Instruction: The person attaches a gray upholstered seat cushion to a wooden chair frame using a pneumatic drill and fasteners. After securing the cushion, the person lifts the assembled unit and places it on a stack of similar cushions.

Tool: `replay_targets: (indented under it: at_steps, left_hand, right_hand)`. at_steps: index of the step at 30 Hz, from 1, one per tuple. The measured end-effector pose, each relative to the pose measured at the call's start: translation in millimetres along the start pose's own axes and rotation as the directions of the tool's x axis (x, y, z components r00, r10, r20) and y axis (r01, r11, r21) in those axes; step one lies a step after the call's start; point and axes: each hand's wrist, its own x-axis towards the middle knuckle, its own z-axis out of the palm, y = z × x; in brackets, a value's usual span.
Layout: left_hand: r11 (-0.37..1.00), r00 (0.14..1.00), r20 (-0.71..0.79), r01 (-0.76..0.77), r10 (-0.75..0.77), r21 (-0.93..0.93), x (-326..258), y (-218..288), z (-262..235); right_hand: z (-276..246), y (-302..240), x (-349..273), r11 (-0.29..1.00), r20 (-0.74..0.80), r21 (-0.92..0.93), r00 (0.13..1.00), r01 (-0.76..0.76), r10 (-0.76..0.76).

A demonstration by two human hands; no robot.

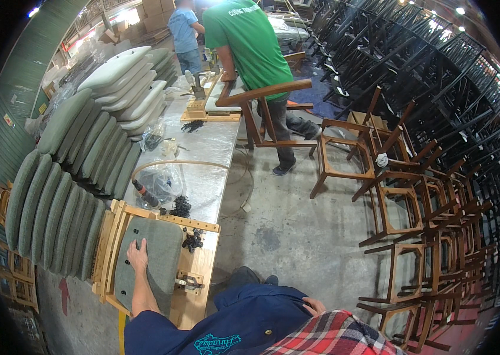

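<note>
My left hand (137,258) lies on a grey-green seat cushion (149,251), its fingers stretched out and a little apart. Black round fittings run along the left side of this cushion, which sits in a wooden jig (211,296) with a metal toggle clamp (189,283) at its near right. My right hand (314,306) is beside my body, partly covered by a red plaid cloth (333,334); its visible fingers look straight, with nothing seen in them. Small black parts (193,240) lie heaped on the jig's right side, and more black parts (180,206) sit just beyond it.
A power driver (144,192) with a hose rests on the metal-topped table (200,160). Stacked cushions (55,219) line the left. Ahead, a person in green (250,47) bends over a wooden chair frame (268,93). Chair frames (401,207) crowd the right.
</note>
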Motion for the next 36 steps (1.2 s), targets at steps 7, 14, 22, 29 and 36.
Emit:
replay_targets:
  at_steps: [7, 14, 22, 29, 36]
  left_hand:
    - [0.996, 0.996, -0.005, -0.09, 0.09, 0.008, 13, -18, 8]
    - [0.995, 0.995, -0.016, -0.099, 0.099, 0.006, 16, -21, 9]
    - [0.997, 0.997, -0.002, -0.076, 0.076, -0.007, 18, -18, 11]
    - [0.996, 0.996, 0.016, -0.09, 0.091, -0.026, 14, -16, 7]
    - [0.996, 0.996, 0.006, -0.085, 0.085, -0.013, 16, -23, 9]
  right_hand:
    - [-1, -4, 4, 1.0, 0.032, 0.008, 0.999, -0.018, 0.018]
    - [-8, -10, 11, 0.983, 0.01, -0.079, 0.986, 0.168, -0.167]
    - [-7, -14, 10, 0.981, 0.002, -0.058, 0.983, 0.184, -0.184]
    - [-14, -18, 12, 0.978, -0.002, -0.048, 0.979, 0.205, -0.205]
    - [-17, -25, 15, 0.981, -0.032, -0.07, 0.983, 0.179, -0.182]
